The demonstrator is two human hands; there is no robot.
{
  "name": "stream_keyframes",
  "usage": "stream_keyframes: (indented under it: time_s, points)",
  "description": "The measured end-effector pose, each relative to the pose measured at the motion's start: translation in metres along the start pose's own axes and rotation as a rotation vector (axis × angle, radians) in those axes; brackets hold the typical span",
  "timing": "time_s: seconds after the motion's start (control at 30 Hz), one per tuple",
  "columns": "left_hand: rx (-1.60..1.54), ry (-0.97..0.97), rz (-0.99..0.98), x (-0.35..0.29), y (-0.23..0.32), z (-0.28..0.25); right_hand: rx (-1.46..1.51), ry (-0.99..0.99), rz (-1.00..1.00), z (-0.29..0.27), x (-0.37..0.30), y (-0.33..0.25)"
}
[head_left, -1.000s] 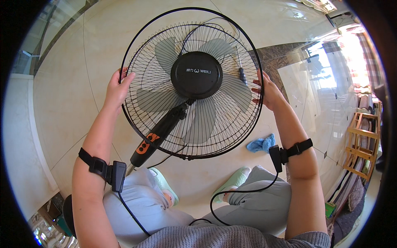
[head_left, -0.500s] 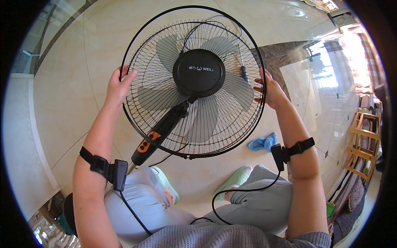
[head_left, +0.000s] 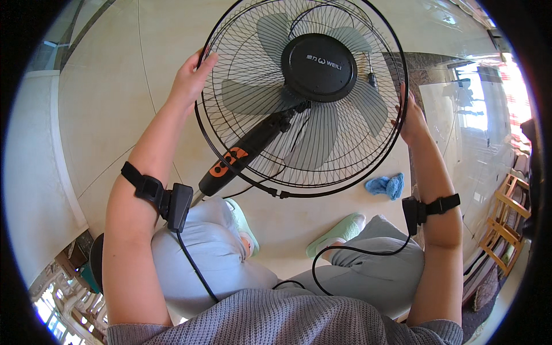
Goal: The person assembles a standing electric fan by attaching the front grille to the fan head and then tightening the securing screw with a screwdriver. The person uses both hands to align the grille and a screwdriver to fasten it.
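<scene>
My left hand (head_left: 192, 80) is closed on the left edge of a black fan's wire guard, thumb on top. At the opposite edge, my right hand (head_left: 413, 119) curls its fingers around the guard's outer ring. The round front guard (head_left: 319, 68) has a black centre cap and faces up at me. Behind its wires show grey translucent blades (head_left: 313, 138). From the fan's middle a black stand body with an orange control panel (head_left: 230, 161) slants down toward my left knee. The ring crosses over this panel. Whether the guard is fastened, I cannot tell.
A blue cloth (head_left: 385, 186) lies on the tiled floor near my right foot. Through the guard I see a dark-handled screwdriver (head_left: 371, 75) beyond. Each forearm wears a black strapped device with a cable (head_left: 195, 270). A wooden rack (head_left: 506, 224) stands at the far right.
Both hands and the fan have shifted up and to the right in view, with the fan head now partly past the top edge. The whole view has moved a little too. My grip stays.
</scene>
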State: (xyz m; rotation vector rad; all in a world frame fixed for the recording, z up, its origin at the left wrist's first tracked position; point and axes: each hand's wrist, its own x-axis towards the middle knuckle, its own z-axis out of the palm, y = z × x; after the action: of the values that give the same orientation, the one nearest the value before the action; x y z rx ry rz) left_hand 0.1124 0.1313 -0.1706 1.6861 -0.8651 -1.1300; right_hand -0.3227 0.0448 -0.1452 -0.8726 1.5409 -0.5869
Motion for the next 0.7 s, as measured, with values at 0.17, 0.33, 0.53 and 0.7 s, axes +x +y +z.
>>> stream_keyframes:
  time_s: [0.17, 0.33, 0.53, 0.7]
  points:
    - [-0.089, -0.029, 0.001, 0.011, 0.009, 0.0, -0.072, 0.053, -0.034, 0.01, -0.024, 0.001]
    - [0.159, -0.055, -0.143, -0.02, 0.02, -0.018, -0.125, 0.0, -0.065, 0.006, -0.032, 0.002]
    - [0.262, -0.014, -0.05, -0.022, 0.029, -0.013, -0.045, -0.058, -0.105, -0.012, -0.024, 0.012]
    - [0.283, -0.021, 0.172, 0.014, 0.04, 0.008, 0.084, -0.067, -0.034, -0.037, -0.023, 0.02]
